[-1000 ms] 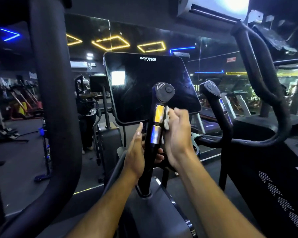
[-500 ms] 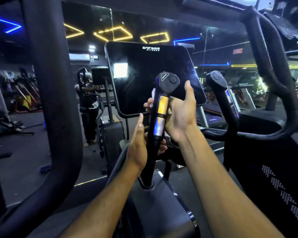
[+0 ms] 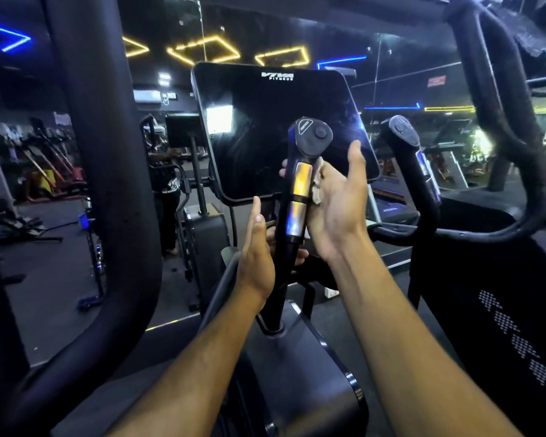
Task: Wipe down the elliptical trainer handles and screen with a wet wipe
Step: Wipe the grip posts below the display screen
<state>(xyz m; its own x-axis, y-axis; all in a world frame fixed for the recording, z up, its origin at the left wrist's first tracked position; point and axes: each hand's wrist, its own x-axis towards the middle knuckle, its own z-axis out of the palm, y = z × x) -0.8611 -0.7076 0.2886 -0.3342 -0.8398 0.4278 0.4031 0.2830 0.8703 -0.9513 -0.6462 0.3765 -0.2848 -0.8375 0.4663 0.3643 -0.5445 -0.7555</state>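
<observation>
**Currently: wipe held against the left inner handle**

Head view. The right hand (image 3: 334,203) wraps the upper part of the left inner handle (image 3: 297,197), just below its black button head. Its fingers curl round the far side of the grip, with fingertips showing at the handle's left edge, and its thumb points up. A crumpled wet wipe (image 3: 317,184) is trapped between the palm and the handle's metallic sensor band. The left hand (image 3: 257,263) grasps the same handle lower down, on the black stem; its thumb is raised alongside the stem and its fingers pass behind it. The dark screen (image 3: 265,130) stands directly behind the handle, untouched by either hand. The right inner handle (image 3: 413,159) stands apart to the right, also untouched. A large black moving arm (image 3: 108,184) crosses the left foreground.
</observation>
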